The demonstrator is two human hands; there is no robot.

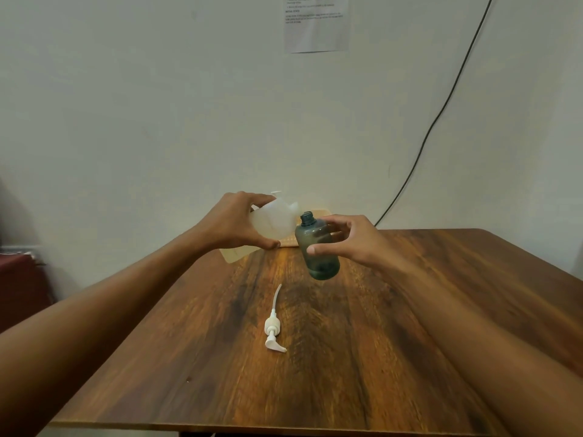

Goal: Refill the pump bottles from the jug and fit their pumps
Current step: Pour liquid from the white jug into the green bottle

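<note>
Nearest on the wooden table (347, 357) lay a white pump (273, 326), short of the green bottle (318, 247). That uncapped bottle, tilted, was gripped by the right hand (353, 239). Beside its neck, the left hand (235, 222) clasped the tipped white jug (277, 220).

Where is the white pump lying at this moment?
In the head view the white pump lies flat on the wooden table near its middle, nearer the person than the green bottle held in the right hand.
</note>
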